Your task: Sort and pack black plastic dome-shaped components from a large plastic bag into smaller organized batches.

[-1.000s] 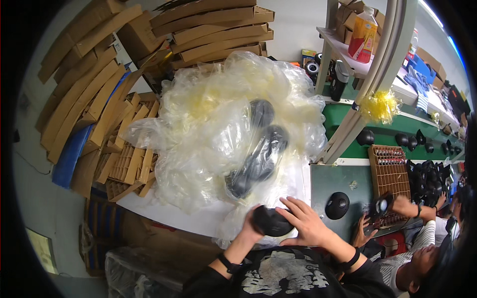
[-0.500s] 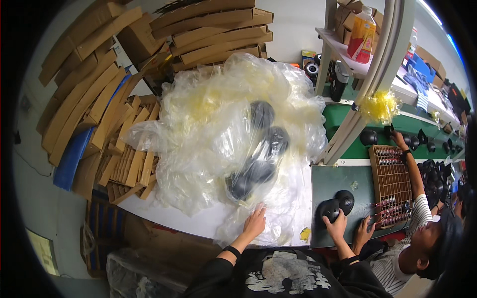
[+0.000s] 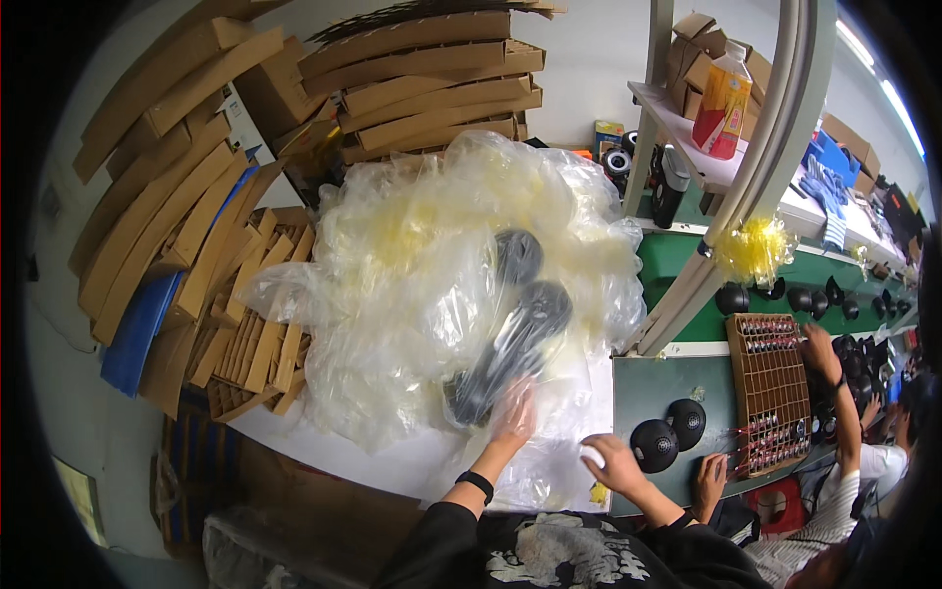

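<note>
My left hand (image 3: 512, 417) reaches forward into a big heap of clear plastic bags (image 3: 412, 265). Its fingers are spread and look hazy behind a plastic layer, touching the low end of a bagged stack of black round parts (image 3: 510, 344). My right hand (image 3: 613, 461) lies at the right edge of the plastic, fingers curled down by a small white spot; whether it grips anything is unclear. Just to its right, two black dome-shaped parts (image 3: 654, 444) (image 3: 687, 422) sit on the green bench.
A brown rack of small parts (image 3: 770, 383) stands right of the domes, with a co-worker's hand (image 3: 819, 348) on it and another hand (image 3: 708, 481) below. Flattened cardboard boxes (image 3: 177, 196) lean at the left and back. A metal post (image 3: 756, 177) rises at the right.
My right hand has left the black domes on the green bench and come back left to the plastic's edge. My left hand has pushed further forward to the bagged black stack.
</note>
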Available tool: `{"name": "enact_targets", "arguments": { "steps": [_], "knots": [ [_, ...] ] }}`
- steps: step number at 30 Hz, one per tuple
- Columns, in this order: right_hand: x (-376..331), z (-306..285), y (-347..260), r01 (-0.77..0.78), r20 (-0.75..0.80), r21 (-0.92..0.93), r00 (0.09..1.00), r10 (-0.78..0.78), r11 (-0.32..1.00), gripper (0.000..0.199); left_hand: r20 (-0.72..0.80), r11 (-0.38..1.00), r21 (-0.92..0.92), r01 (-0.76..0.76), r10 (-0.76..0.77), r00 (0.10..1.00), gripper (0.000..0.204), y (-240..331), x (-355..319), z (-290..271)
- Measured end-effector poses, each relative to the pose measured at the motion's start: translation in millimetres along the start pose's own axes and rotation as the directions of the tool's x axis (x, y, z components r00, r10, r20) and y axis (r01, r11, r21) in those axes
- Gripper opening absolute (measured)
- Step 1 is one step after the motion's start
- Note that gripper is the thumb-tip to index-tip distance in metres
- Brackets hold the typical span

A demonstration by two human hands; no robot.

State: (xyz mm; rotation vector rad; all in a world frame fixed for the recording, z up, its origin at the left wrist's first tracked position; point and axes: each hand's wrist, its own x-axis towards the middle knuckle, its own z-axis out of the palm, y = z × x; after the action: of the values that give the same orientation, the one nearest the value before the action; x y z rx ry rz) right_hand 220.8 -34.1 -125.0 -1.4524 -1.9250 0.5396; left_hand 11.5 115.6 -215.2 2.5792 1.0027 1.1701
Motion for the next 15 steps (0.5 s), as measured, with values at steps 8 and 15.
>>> {"name": "enact_targets", "arguments": {
  "steps": [8, 15],
  "knots": [
    [50, 20, -8, 0.090, 0.076, 0.070, 0.993, -0.095, 0.994, 0.027, 0.212, 0.898, 0.346, 0.272, -0.357, 0.910, 0.065, -22, 17, 29],
    [62, 36, 15, 0.046, 0.198, 0.166, 0.977, -0.079, 0.985, 0.025, 0.215, 0.944, 0.216, 0.250, -0.296, 0.931, 0.045, -7, 26, 4]
  ]
}}
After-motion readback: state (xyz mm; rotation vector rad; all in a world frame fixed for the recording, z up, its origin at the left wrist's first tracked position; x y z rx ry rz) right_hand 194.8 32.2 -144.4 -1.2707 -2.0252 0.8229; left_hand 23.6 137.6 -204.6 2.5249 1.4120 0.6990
